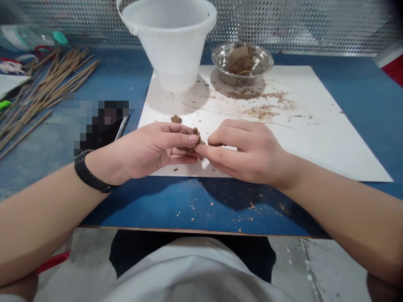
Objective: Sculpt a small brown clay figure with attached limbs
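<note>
A small lump of brown clay (190, 147) with a short upright stub is held between the thumb and fingers of my left hand (154, 147), over the front part of a white sheet (327, 138). From the right, my right hand (248, 149) touches the clay with the tip of a finger, its other fingers curled. The underside of the clay is hidden by my left fingers. A smaller clay bit (176, 119) lies on the sheet just behind my left hand.
Behind are a white bucket (173, 50) and a steel bowl (225, 75) holding a clay lump (241, 59). A thin wire (220, 112) crosses the sheet. Left are sticks (59, 79), a bottle (31, 37) and a dark phone-like object (110, 130). Crumbs dot the blue table (201, 205).
</note>
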Motion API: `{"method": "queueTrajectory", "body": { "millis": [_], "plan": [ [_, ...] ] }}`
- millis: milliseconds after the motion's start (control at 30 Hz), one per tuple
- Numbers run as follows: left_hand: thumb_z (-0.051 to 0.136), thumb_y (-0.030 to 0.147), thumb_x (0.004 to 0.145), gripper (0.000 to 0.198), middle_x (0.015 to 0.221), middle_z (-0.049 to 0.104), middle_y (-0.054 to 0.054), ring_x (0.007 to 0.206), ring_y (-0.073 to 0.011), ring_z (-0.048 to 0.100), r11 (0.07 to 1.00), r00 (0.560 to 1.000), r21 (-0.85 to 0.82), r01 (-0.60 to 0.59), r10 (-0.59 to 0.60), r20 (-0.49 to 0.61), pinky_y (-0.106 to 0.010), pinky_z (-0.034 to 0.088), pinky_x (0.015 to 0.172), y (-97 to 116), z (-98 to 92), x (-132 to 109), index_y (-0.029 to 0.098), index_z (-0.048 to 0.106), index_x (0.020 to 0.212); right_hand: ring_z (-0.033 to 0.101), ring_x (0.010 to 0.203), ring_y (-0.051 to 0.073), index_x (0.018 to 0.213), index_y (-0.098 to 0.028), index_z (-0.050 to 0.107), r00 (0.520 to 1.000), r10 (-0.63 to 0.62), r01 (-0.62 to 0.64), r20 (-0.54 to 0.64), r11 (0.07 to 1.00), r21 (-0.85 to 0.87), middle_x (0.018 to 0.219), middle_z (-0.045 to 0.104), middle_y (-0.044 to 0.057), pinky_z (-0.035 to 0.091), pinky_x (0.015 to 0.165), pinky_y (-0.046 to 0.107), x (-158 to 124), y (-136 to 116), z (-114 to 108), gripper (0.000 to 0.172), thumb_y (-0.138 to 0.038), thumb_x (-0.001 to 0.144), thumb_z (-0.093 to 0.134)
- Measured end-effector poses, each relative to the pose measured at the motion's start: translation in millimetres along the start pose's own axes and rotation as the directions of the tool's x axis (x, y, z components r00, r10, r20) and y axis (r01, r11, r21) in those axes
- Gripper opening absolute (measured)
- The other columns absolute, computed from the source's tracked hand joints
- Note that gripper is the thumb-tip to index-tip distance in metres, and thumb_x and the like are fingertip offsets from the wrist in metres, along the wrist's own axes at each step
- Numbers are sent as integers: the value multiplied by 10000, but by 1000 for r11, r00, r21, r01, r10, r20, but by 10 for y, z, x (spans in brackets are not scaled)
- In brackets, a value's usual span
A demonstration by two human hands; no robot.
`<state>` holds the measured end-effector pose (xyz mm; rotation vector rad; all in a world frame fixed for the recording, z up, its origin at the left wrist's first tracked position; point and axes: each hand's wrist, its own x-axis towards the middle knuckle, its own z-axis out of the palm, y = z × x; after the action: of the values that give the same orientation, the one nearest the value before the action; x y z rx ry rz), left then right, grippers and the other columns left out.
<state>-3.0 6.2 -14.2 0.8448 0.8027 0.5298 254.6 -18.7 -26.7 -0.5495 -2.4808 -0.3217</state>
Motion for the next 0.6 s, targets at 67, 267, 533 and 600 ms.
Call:
{"method": "queueTrajectory", "body": {
  "millis": [67, 267, 533, 600],
  "plan": [
    [987, 212, 846, 173, 996, 862, -83, 897, -180, 809, 1000, 1000, 15, -2, 2, -4, -329, 690, 967, 4, 3, -5, 133, 879, 956, 673, 842, 201, 1182, -178, 814, 1000, -20, 21, 15, 1000, -22, 960, 763, 62, 576, 710, 345, 3, 13, 0, 243, -221, 1165, 576],
    [935, 215, 895, 129, 1024, 862, -109, 915, -183, 805, 1000, 999, 17, -10, 11, -36, -304, 677, 925, 19, 17, -13, 116, 875, 954, 658, 827, 199, 1086, -148, 800, 997, -79, 79, -3, 996, -41, 937, 766, 73, 578, 711, 344, 25, 15, 27, 205, -184, 1144, 607],
    [896, 227, 935, 130, 983, 824, -90, 938, -184, 789, 998, 998, -3, -59, 59, -32, -289, 669, 937, 12, 20, -19, 101, 866, 941, 689, 838, 206, 1221, -134, 783, 998, -54, 54, -38, 999, -11, 980, 802, 71, 590, 707, 353, -11, 10, 104, 179, -212, 1136, 646],
    [873, 205, 949, 107, 978, 815, -86, 939, -181, 785, 997, 997, 4, -72, 72, -32, -294, 664, 954, 15, 21, -14, 99, 861, 945, 694, 839, 214, 1250, -121, 778, 998, -45, 46, -49, 999, 21, 958, 796, 74, 597, 708, 360, -19, 17, 118, 199, -217, 1137, 645]
  ]
}}
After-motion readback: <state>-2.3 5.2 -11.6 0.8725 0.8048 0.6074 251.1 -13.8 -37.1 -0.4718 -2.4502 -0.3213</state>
